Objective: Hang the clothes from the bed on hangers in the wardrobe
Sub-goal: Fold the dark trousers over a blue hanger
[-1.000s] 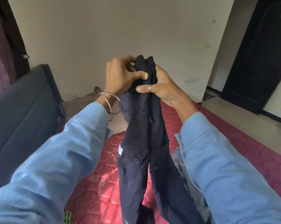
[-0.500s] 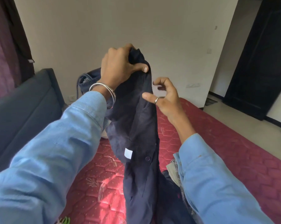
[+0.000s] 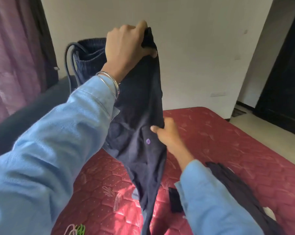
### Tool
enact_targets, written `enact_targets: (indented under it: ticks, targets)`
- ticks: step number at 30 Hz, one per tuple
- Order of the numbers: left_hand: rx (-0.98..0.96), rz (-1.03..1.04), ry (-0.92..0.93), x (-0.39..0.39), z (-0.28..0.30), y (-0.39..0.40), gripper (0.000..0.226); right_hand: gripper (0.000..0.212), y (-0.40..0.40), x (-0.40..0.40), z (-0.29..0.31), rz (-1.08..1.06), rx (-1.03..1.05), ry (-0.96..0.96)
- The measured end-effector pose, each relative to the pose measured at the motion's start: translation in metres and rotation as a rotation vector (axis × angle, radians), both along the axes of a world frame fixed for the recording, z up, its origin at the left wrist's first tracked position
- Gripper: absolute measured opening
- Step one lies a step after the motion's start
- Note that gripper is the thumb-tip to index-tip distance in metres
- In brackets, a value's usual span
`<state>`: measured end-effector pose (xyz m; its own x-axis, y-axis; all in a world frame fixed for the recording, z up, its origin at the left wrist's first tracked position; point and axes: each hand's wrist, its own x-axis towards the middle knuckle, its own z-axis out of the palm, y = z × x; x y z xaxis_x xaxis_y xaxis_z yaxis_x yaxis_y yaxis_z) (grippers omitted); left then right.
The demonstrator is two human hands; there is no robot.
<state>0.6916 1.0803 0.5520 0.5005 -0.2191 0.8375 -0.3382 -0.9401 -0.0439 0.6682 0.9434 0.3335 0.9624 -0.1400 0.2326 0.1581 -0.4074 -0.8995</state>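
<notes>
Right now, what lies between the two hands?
In the head view, only the navy trousers: the left hand grips their top end, the right hand pinches their edge lower down, beside a purple button.

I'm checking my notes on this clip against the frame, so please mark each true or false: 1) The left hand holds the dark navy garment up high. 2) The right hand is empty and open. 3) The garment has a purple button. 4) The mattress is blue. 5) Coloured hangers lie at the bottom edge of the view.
1) The left hand grips the top of the dark navy fabric garment, raised high: true.
2) The right hand is empty and open: false. It pinches the garment's edge lower down.
3) The garment bears a round purple button: true.
4) The quilted mattress is blue: false. It is red.
5) Pink and green plastic hangers lie on the mattress at the bottom edge: true.
</notes>
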Motion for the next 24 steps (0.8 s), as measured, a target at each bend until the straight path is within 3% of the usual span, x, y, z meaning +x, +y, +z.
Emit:
enact_targets:
  ticks: [4,6,9,11,13,15,16,21,23,24]
  targets:
    - [-0.089,-0.096,0.081,0.01,-0.011,0.028,0.077,0.045,-0.022,-0.017,-0.009,0.73,0.303,0.207]
    - [-0.22,-0.268,0.11,0.013,-0.015,0.04,0.081,0.053,-0.015,-0.011,-0.025,0.769,0.387,0.26]
    - [-0.367,-0.529,0.121,0.018,-0.014,0.06,0.075,0.075,0.01,0.004,-0.057,0.674,0.444,0.264]
    - [-0.382,-0.64,0.129,0.017,-0.012,0.069,0.069,0.073,0.024,0.011,-0.064,0.657,0.398,0.232]
    - [-0.372,-0.71,0.127,0.016,-0.012,0.076,0.063,0.056,0.034,0.016,-0.064,0.62,0.125,0.17]
    - [-0.383,-0.747,0.128,0.014,-0.011,0.082,0.057,0.045,0.04,0.025,-0.065,0.406,-0.249,0.087]
    - [-0.391,-0.765,0.13,0.012,-0.01,0.085,0.054,0.041,0.043,0.027,-0.065,0.278,-0.341,0.032]
    - [-0.343,-0.751,0.083,0.004,-0.001,0.102,0.048,0.019,0.056,0.022,-0.063,-0.301,-0.226,-0.107]
    - [-0.341,-0.716,0.076,0.003,0.0,0.109,0.049,0.015,0.051,0.024,-0.061,-0.371,-0.164,-0.164]
    - [-0.339,-0.699,0.075,0.003,-0.001,0.111,0.05,0.018,0.047,0.031,-0.064,-0.308,-0.133,-0.182]
